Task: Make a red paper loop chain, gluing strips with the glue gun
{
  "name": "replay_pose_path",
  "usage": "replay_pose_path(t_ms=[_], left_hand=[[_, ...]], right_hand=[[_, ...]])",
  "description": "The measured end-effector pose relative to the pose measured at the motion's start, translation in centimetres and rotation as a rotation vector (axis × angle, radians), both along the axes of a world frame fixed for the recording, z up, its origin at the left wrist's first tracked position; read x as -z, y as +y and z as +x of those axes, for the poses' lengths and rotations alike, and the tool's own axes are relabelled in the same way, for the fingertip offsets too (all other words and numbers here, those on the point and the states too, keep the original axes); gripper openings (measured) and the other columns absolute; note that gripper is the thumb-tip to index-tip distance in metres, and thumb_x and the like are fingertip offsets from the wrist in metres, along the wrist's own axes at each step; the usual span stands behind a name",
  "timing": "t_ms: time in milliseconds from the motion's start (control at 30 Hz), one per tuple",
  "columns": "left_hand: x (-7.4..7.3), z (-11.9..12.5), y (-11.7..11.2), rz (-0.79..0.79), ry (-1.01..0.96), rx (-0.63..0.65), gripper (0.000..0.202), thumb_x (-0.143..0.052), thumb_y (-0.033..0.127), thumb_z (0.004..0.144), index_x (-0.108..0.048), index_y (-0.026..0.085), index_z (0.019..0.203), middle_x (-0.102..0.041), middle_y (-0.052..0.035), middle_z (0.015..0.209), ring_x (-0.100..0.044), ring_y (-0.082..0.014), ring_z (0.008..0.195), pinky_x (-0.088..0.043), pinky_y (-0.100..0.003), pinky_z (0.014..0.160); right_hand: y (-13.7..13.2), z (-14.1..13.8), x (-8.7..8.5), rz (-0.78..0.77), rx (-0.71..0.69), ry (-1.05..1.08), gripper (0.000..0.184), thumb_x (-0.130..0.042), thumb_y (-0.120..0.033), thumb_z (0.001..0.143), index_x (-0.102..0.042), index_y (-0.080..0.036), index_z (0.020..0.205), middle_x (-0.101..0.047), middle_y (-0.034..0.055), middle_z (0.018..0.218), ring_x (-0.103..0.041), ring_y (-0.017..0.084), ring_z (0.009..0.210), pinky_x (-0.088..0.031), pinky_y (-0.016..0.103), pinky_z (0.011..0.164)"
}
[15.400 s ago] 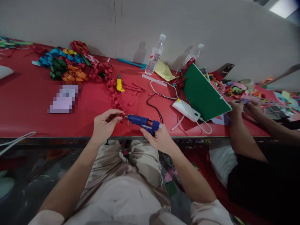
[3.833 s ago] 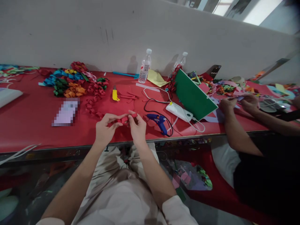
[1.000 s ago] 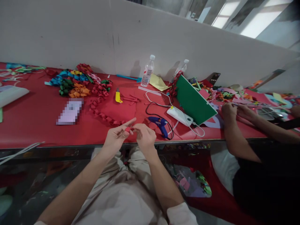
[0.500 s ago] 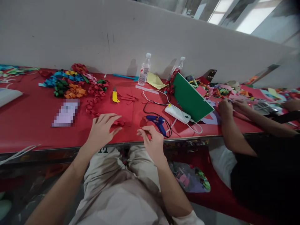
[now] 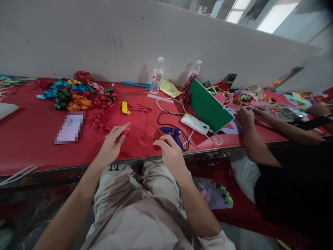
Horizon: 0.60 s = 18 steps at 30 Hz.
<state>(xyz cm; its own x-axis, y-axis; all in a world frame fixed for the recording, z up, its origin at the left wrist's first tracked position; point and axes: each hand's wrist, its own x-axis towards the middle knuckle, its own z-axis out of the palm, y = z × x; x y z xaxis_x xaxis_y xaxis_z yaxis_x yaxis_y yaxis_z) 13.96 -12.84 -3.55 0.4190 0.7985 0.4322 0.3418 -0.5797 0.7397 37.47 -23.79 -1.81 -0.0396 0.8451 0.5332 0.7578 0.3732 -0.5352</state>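
Observation:
My left hand point(image 5: 112, 144) is above the front of the red table, its fingers and thumb closed around a small red paper loop point(image 5: 126, 132). Beside it, a red paper chain point(image 5: 100, 118) of crumpled loops trails back toward the pile. My right hand point(image 5: 172, 151) pinches at its fingertips what looks like the end of a thin red paper strip point(image 5: 142, 141), which lies between the two hands. Right behind this hand rests a blue hot glue gun point(image 5: 173, 133). A yellow utility knife point(image 5: 125, 107) lies further back beside cut red paper strips point(image 5: 140, 107).
Colourful paper chains point(image 5: 75, 95) are heaped at back left, near a phone point(image 5: 69, 127). A water bottle point(image 5: 156, 78) stands by the wall. A white power bank point(image 5: 195, 124) with cables lies before a leaning green board point(image 5: 209, 106). A co-worker's hands point(image 5: 247, 116) work at right.
My left hand's fingers have drawn together around the red paper loop. My hands are slightly further apart, and more of the red strip shows between them. The view has shifted a little.

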Motion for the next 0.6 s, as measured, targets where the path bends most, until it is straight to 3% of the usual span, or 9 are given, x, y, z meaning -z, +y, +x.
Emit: replay_pose_path(t_ms=[100, 200, 400, 600], left_hand=[[-0.4, -0.2, -0.2, -0.045, -0.034, 0.012, 0.045, -0.054, 0.04, 0.096, -0.052, 0.022, 0.137, -0.065, -0.0106, 0.122, -0.062, -0.0207, 0.115, -0.045, -0.037, 0.103], [-0.5, -0.2, -0.2, -0.026, -0.026, 0.016, 0.035, -0.06, 0.043, 0.093, -0.062, 0.021, 0.12, -0.07, -0.0103, 0.115, -0.066, -0.0215, 0.109, -0.049, -0.035, 0.099], [-0.3, -0.1, -0.4, -0.129, -0.182, -0.001, 0.041, -0.064, 0.046, 0.09, -0.06, 0.018, 0.12, -0.07, -0.012, 0.118, -0.067, -0.0217, 0.11, -0.053, -0.035, 0.097], [0.1, 0.2, -1.1, -0.184, -0.093, 0.009, 0.033, -0.066, 0.045, 0.088, -0.063, 0.023, 0.113, -0.07, -0.0061, 0.116, -0.066, -0.0198, 0.108, -0.051, -0.033, 0.098]], right_hand=[[0.7, -0.7, -1.3, 0.007, -0.046, -0.071, 0.036, -0.039, -0.005, 0.095, -0.069, -0.023, 0.107, -0.058, 0.0078, 0.103, -0.057, 0.017, 0.095, -0.047, 0.027, 0.085], [1.4, -1.5, -1.8, 0.062, -0.067, -0.067, 0.037, -0.04, -0.005, 0.095, -0.069, -0.023, 0.109, -0.059, 0.0082, 0.104, -0.057, 0.017, 0.098, -0.047, 0.027, 0.087], [2.2, -2.4, -0.6, 0.092, -0.098, 0.013, 0.039, -0.039, -0.001, 0.093, -0.07, -0.021, 0.107, -0.059, 0.0087, 0.106, -0.059, 0.016, 0.098, -0.047, 0.027, 0.086], [2.4, -2.8, 0.7, 0.196, -0.021, 0.146, 0.038, -0.039, -0.002, 0.095, -0.071, -0.018, 0.109, -0.056, 0.009, 0.103, -0.056, 0.016, 0.095, -0.048, 0.027, 0.086]])
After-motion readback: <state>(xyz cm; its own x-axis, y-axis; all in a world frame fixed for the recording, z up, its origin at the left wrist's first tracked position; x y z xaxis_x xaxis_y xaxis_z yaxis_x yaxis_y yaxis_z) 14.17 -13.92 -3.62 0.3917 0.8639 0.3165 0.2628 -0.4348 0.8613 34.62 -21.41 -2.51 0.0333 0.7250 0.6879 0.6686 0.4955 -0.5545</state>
